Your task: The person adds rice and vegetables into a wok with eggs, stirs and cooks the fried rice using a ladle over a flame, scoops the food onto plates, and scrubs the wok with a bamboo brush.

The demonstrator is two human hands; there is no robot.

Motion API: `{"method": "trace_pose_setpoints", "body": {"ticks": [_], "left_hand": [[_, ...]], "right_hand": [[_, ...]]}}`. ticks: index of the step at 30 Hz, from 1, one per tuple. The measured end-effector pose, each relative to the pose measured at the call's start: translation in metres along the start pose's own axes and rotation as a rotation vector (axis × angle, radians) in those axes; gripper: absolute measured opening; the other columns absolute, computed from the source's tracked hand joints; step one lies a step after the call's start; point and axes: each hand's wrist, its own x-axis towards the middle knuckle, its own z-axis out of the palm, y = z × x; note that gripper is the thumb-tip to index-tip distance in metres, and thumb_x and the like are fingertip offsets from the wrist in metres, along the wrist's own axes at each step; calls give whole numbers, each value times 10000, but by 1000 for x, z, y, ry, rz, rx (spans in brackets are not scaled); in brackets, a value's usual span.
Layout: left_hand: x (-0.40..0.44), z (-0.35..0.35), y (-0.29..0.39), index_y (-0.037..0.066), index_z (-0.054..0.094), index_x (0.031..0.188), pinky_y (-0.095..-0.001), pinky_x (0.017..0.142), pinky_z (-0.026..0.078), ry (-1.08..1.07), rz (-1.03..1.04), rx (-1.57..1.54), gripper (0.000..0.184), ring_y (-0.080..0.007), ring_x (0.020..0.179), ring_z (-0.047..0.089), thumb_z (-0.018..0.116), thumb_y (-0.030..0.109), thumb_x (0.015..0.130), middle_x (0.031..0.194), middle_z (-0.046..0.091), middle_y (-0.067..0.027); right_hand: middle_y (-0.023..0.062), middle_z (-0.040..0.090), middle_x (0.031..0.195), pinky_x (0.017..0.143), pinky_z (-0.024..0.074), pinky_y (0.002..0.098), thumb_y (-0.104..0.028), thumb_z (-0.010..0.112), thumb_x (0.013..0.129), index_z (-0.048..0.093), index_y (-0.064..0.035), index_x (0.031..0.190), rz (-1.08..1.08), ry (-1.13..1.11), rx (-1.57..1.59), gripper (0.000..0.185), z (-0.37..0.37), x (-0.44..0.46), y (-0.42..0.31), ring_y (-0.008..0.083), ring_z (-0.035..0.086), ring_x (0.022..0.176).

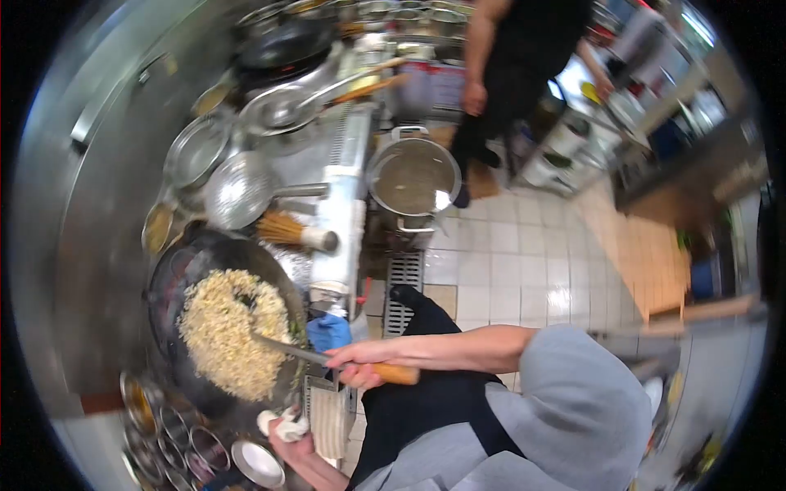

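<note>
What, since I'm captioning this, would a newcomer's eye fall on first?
Likely the pale heap of food in the dark wok at left, the right hand holding a tool in it. Next, the left hand with a white cloth by the wok's rim, and the large pot at upper centre.

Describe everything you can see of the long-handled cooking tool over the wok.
The cooking tool has a straight grey shaft, seemingly metal, and an orange-brown handle that looks wooden. The right hand grips it near where shaft meets handle. It slants over the wok's near rim, its far end hidden among pale, rice-like food.
</note>
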Motion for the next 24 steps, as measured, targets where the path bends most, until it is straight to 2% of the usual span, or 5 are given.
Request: {"method": "trace_pose_setpoints", "body": {"ticks": [11,13,17,21,24], "left_hand": [[106,-30,145,107,495,761,-278,508,405,-553,-598,137,194,-167,596,446,482,113,955,740,488,-61],[38,25,156,104,439,773,-253,460,344,-156,-626,-181,180,-138,546,386,474,72,947,699,414,-35],[55,25,189,105,418,801,-223,442,326,-842,-610,308,163,-83,480,332,468,53,948,645,356,20],[46,90,225,117,405,774,-209,444,313,-373,-762,424,211,-55,455,291,443,35,964,611,277,56],[96,95,228,92,446,837,-259,457,366,-1036,-561,688,150,-100,528,409,435,42,979,643,383,1]], "right_hand": [[-54,355,623,325,315,200,-157,525,987,153,-340,1516,-451,-60,-2,672,28,11,98,16,338,417],[-39,368,631,313,327,193,-94,540,949,60,-315,1575,-547,-48,-3,820,49,3,132,17,329,411],[-43,358,629,316,333,197,-57,507,921,31,-297,1582,-771,46,39,850,107,-3,210,18,329,408],[-47,347,622,325,348,199,-35,484,896,2,-260,1588,-1015,257,107,872,166,88,223,19,335,407],[-48,336,614,324,353,207,-6,458,886,-1,-241,1591,-1201,401,205,873,222,124,243,21,343,397]]}}
